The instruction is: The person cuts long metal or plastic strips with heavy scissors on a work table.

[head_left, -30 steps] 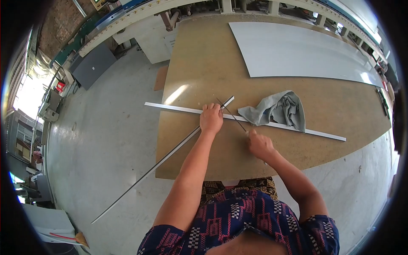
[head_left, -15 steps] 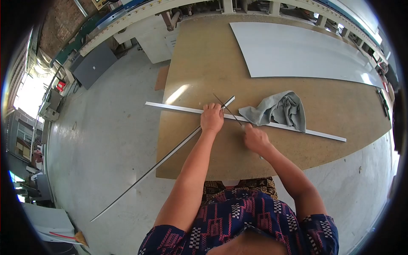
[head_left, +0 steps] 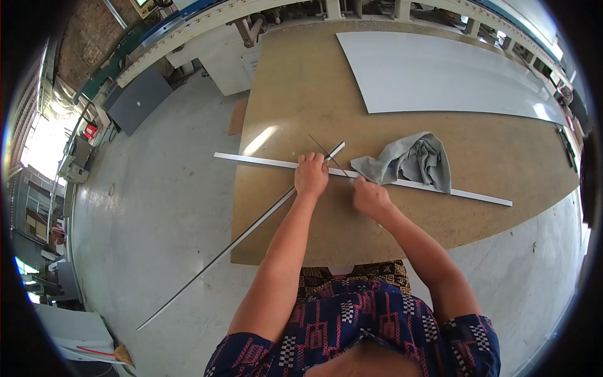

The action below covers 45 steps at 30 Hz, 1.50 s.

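A long thin metal strip (head_left: 251,221) runs diagonally from over the floor onto the brown table and crosses a white strip (head_left: 474,197) lying flat. My left hand (head_left: 311,175) is closed around the diagonal strip near its upper end, close to the crossing. In my closed right hand (head_left: 371,198) is a thin rod-like tool (head_left: 320,146), which lies across the diagonal strip just beside my left fingers. Its handle is mostly hidden by my fingers. A crumpled grey cloth (head_left: 414,158) rests over the white strip, right of my right hand.
The brown table (head_left: 295,81) carries a large white panel (head_left: 440,75) at its back right. Dark tools (head_left: 566,148) lie near the right edge. A machine frame (head_left: 251,11) spans the far side. Grey floor extends to the left, with a dark panel (head_left: 139,103) standing farther back.
My right hand and the thin tool have shifted slightly up and to the left, along the tool's length. My left hand keeps its hold on the diagonal strip.
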Available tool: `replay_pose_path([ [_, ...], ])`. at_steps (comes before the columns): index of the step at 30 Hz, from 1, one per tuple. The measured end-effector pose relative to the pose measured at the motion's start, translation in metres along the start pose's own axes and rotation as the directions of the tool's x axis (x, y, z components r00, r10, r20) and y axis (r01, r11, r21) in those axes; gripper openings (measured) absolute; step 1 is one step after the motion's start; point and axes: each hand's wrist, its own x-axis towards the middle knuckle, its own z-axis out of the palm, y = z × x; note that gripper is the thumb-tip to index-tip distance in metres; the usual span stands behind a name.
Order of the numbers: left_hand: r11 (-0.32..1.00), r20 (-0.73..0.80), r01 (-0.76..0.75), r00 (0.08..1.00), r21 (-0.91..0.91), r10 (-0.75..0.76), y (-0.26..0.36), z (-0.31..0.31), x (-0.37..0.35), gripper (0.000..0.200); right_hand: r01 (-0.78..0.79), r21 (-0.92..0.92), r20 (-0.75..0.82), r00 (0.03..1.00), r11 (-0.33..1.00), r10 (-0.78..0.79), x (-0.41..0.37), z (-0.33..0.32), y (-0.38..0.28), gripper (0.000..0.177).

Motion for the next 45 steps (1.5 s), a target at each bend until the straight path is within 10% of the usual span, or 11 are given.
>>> replay_pose_path([
  [45,1.000,-0.019,-0.010,1.000,-0.030,0.010,0.001,-0.002,-0.001,0.012,-0.002,0.023,-0.023,1.000,1.000,0.003,0.034,0.013,-0.009,0.022],
])
